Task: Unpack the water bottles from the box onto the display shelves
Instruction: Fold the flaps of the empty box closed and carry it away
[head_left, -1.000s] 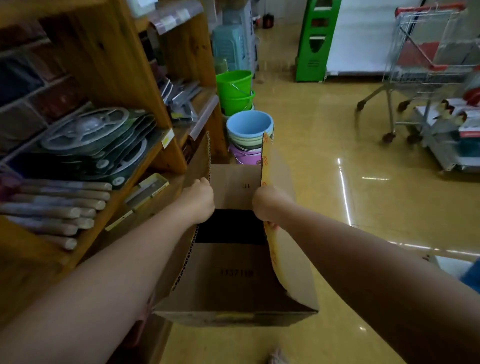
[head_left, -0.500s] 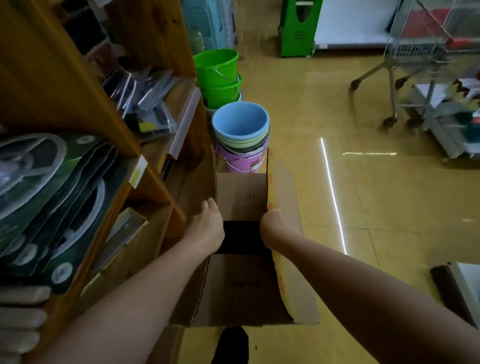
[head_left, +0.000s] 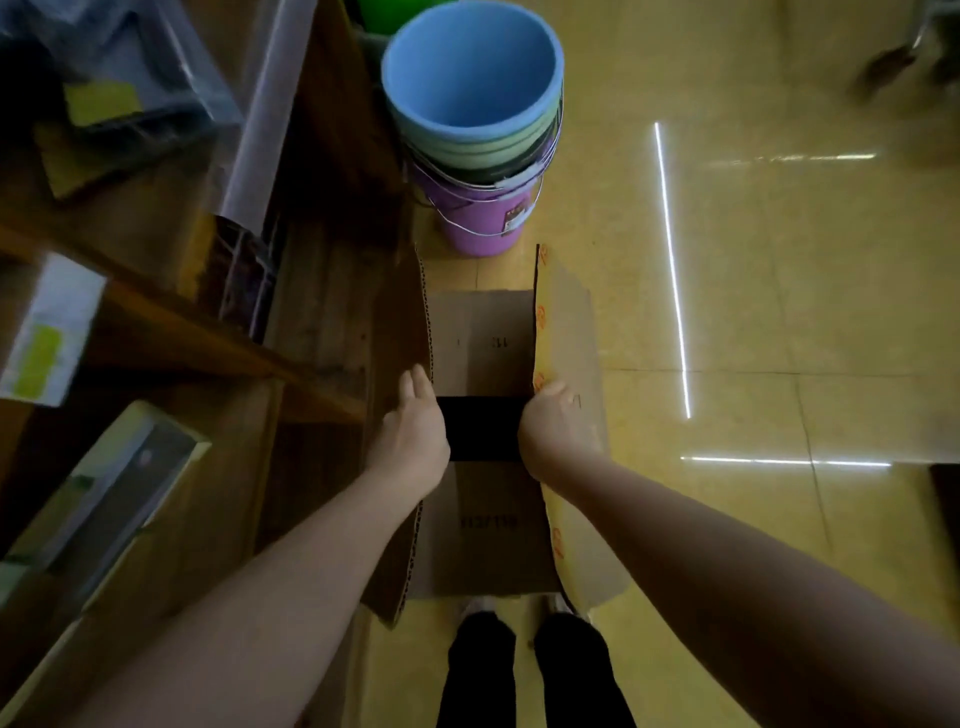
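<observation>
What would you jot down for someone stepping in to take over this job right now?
Left hand: fingers straight, resting on the left flap of the cardboard box.
Right hand: fingers curled over the right flap's edge.
The box sits on the floor beside the wooden shelves, outer flaps up, inner flaps partly shut with a dark gap between them.
Done: outer flaps opened. No water bottles visible yet.
Left: open the inner flaps, lift bottles out, shelve them.

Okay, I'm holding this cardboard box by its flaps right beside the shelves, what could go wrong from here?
1. The left hand and right hand hold the cardboard box only by its side flaps; with a loaded box they could bend or tear.
2. The stacked buckets stand just beyond the box, so pushing it forward may knock them.
3. The wooden shelves sit tight against the left flap, which could snag.
</observation>
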